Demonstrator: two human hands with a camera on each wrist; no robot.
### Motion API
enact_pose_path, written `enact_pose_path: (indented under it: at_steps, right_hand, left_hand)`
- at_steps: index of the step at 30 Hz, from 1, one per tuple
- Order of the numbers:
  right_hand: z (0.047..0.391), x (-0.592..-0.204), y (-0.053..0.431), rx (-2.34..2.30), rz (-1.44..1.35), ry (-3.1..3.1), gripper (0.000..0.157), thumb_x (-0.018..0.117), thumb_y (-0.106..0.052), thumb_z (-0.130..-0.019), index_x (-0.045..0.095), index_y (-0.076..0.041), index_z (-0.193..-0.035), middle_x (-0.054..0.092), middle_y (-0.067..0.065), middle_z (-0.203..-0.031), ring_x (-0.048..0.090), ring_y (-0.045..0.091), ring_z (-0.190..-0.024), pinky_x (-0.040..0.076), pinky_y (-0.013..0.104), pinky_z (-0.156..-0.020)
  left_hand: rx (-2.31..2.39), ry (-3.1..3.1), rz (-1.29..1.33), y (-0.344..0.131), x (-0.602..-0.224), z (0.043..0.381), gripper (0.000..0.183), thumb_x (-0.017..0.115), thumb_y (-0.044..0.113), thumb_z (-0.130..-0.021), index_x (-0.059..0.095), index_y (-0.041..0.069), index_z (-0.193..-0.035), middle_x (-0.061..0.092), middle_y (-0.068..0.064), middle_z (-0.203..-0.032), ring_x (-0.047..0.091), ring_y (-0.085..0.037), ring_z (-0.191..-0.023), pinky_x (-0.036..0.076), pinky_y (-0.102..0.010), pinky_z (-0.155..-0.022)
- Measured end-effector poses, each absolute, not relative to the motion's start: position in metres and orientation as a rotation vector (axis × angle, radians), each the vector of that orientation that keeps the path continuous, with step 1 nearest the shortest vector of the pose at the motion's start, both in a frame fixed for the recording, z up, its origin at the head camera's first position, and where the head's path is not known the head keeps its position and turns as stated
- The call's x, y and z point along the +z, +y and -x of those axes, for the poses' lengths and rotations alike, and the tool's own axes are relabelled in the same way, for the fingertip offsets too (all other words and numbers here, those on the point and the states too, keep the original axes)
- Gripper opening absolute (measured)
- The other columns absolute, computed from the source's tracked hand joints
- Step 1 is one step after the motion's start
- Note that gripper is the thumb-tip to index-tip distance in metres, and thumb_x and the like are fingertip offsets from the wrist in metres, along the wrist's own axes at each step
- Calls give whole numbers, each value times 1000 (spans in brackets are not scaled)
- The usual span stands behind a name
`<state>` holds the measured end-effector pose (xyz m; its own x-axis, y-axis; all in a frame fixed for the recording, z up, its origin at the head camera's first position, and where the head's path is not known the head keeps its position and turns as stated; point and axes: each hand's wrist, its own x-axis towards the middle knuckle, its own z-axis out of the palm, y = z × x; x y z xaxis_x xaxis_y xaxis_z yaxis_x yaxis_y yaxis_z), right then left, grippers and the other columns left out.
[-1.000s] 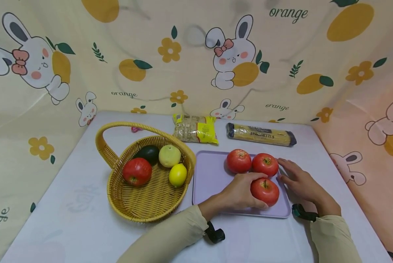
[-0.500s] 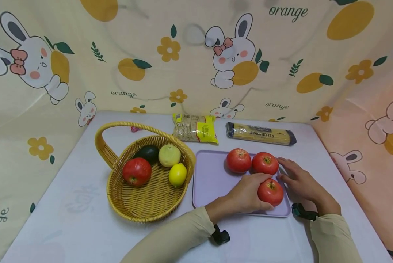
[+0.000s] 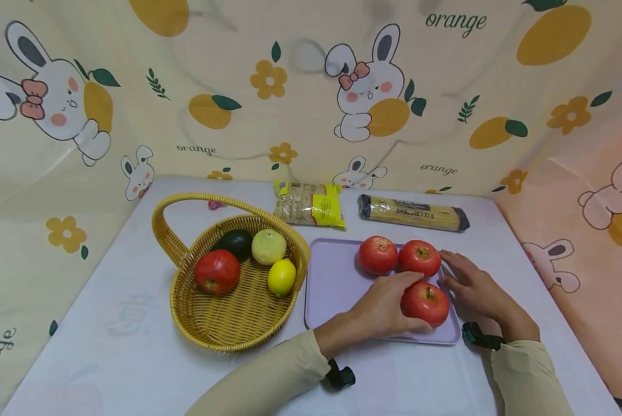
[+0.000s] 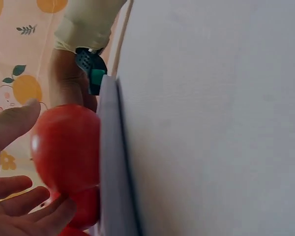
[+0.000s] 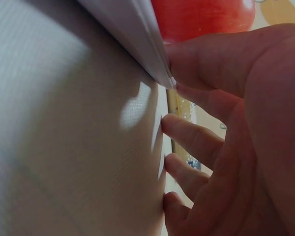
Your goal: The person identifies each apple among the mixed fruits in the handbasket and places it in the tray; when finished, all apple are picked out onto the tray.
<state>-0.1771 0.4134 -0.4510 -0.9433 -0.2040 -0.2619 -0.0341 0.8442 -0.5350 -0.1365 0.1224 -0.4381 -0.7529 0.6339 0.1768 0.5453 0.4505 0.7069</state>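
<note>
A red apple [image 3: 425,304] sits at the front right of the light purple tray [image 3: 337,289]. My left hand [image 3: 386,306] curves around its left side, thumb low and fingers at the top. In the left wrist view, the thumb and loosely spread fingers [image 4: 24,201] frame the apple [image 4: 69,147] without closing on it. Behind it on the tray are two more red apples, one left [image 3: 377,255] and one right [image 3: 419,257]. My right hand [image 3: 480,289] rests at the tray's right edge. Its thumb [image 5: 201,59] touches the rim, and the other fingertips meet the tablecloth.
Left of the tray stands a wicker basket [image 3: 233,329] with a tall handle, holding a red apple [image 3: 217,271], a dark green fruit [image 3: 236,244], a pale yellow-green fruit [image 3: 268,247] and a lemon [image 3: 281,277]. Behind lie a yellow-labelled bag [image 3: 310,205] and a spaghetti pack [image 3: 414,214].
The front apple has shifted slightly right on the tray since a second ago. My left hand followed it right, then drew back a little left, uncovering more of it. My right hand has stayed put.
</note>
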Motion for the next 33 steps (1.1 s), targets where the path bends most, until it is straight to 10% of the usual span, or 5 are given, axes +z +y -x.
enact_pose_path:
  at_steps: [33]
  right_hand:
    - [177,-452,415,-801,171,2701,82,64,-42,-109,23,-16,-176,19,33,-177,8,64,-161,24,93,-110]
  left_hand:
    - [1349,2662,-1093,-141,-374,86,77,100,23,-81,67,19,-151,71,4,-148,70,-17,-133,60,-37,-109]
